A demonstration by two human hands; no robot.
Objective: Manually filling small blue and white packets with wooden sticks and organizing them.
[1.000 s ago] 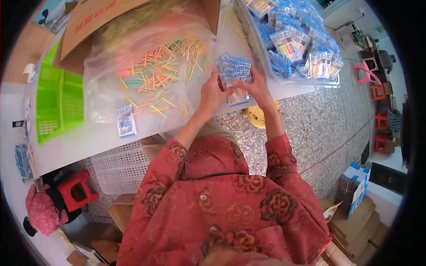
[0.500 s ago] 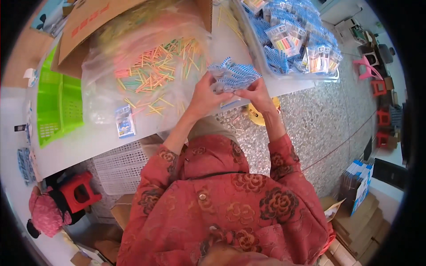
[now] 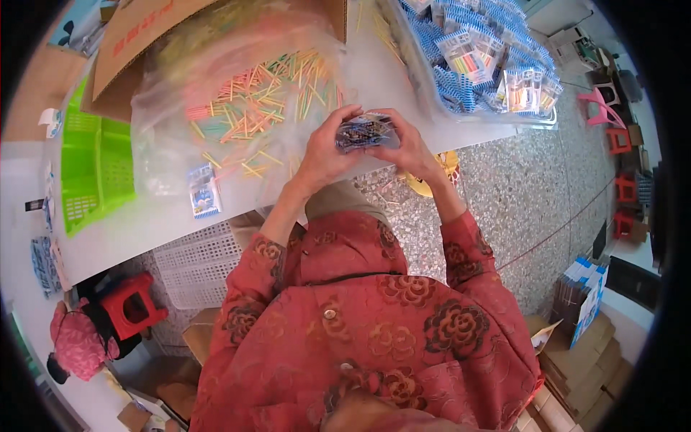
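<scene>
Between my two hands, above the table's front edge, is a bundle of small blue-and-white packets; its top looks dark and mottled from here, and what is inside cannot be made out. My left hand grips the bundle's left side, fingers curled over the far edge. On the other side my right hand holds it with thumb in front and fingers behind. Left of my hands, thin pink, yellow and green sticks lie loose on a clear plastic sheet. One blue-and-white packet lies flat near the front edge.
A clear tub heaped with filled packets stands at the back right. Far left are a green basket and a cardboard box. Below the table are a white crate, a yellow container and a red stool.
The bundle has been tipped, so its striped, fanned edges no longer face up and a darker side shows. Both hands have closed in around it, staying at nearly the same place.
</scene>
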